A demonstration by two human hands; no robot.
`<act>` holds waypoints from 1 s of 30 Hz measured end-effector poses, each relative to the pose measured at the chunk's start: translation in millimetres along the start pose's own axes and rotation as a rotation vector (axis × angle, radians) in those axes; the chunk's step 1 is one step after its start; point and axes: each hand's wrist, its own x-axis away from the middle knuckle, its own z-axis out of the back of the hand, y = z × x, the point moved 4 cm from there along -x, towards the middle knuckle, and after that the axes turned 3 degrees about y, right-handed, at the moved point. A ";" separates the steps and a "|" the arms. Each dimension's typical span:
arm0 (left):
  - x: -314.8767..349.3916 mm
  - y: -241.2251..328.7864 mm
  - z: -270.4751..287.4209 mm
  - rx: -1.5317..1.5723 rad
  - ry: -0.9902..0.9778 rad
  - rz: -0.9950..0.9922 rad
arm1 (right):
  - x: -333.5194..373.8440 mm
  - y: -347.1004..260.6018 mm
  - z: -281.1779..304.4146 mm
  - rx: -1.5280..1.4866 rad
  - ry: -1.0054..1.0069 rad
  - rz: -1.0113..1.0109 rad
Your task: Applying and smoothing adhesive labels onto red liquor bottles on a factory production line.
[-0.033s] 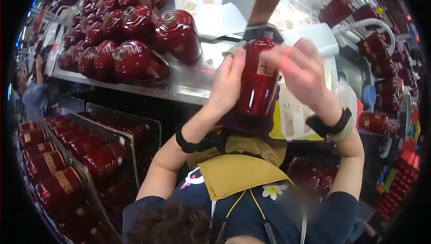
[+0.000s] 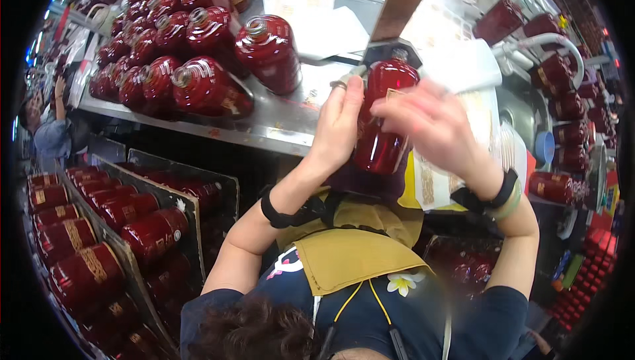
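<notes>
A dark red glass bottle (image 2: 378,150) lies tilted in front of me, its clear neck toward a dark bracket (image 2: 415,54) at the foot of a wooden post. My left hand (image 2: 336,125) is closed along its left side, the thumb lying up the glass and a ring on one finger. Over the front of the bottle, my right hand (image 2: 428,122) is bent and smeared by motion. Its fingertips are at a small gold label (image 2: 391,93), which they mostly cover. Beneath the bottle is a dark maroon cloth (image 2: 364,182).
Many red bottles (image 2: 208,85) crowd the metal bench (image 2: 271,125) at left. Crates of bottles (image 2: 86,270) stand lower left. The wooden post (image 2: 405,2) rises beyond my hands. Sheets of gold labels (image 2: 433,191) lie at right, near a sink (image 2: 522,105) and a blue cup (image 2: 545,146).
My right hand has moved left and slightly down across the bottle, now hiding most of the gold label. My left hand keeps its hold. The view has shifted slightly.
</notes>
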 end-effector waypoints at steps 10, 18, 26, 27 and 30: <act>-20.6 19.1 -14.9 -0.120 -0.231 0.140 | -95.1 9.1 17.2 -0.139 0.192 -0.327; 74.5 80.4 29.9 -0.140 -0.169 -0.049 | -146.5 9.8 -61.2 -0.233 -0.189 -0.188; 99.7 91.1 83.4 -0.392 0.432 -0.471 | -133.1 15.9 -102.5 -0.126 -0.187 -0.262; 98.8 83.9 92.1 -0.403 0.501 -0.558 | -121.2 11.2 -90.4 -0.093 -0.099 -0.289; 93.4 99.2 91.5 -0.509 0.562 -0.706 | -93.2 -5.3 -39.2 -0.105 0.153 -0.376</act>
